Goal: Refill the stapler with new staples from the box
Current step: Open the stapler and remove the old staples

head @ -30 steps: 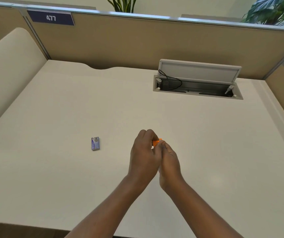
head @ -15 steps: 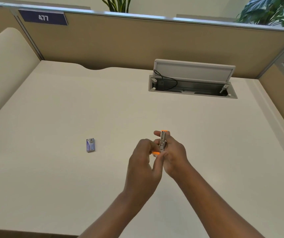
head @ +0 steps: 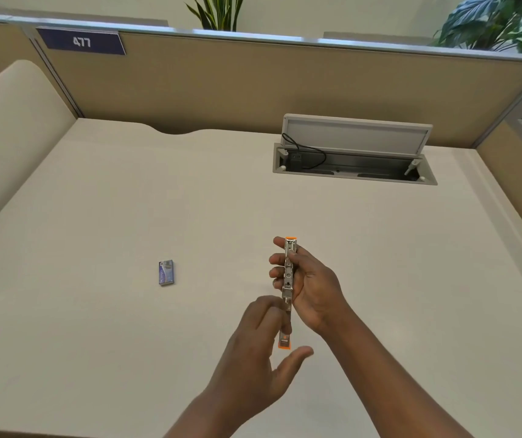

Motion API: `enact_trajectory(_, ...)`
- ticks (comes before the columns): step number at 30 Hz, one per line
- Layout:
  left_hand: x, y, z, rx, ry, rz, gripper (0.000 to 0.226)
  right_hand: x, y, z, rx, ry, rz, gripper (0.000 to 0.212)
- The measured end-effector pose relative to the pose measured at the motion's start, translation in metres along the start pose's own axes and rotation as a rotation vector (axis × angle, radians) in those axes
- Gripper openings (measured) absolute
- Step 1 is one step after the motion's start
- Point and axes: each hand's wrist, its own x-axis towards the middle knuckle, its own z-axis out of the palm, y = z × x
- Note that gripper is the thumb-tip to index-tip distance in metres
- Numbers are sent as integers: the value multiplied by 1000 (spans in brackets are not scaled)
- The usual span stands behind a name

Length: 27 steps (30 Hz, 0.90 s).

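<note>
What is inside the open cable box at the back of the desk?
Inside the cable box a black cable loops at the left end, by what looks like a socket. The raised lid stands behind it. The deeper floor is too dark to tell.

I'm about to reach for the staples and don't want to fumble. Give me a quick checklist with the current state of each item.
1. Stapler opened out flat: ok.
2. Right hand grips the stapler: ok.
3. Left hand free to reach: not ok, its fingers still rest at the lower half.
4. Staple box in view on the desk, to the left: ok.
5. Box opened: cannot tell.
6. Staple channel empty: cannot tell.
</note>
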Motion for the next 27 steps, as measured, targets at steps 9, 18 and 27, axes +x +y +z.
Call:
enact_trajectory(9,51,-3,-11,380,91,-49,46,-9,1,1,24,-123,-19,38)
enact_trajectory(18,62,-13,-11,572,23,-31,58,-8,0,-5,-11,-150,-25,40)
enact_trajectory(27,62,-23,-14,683,39,70,56,-8,4,-6,-42,-143,-26,41)
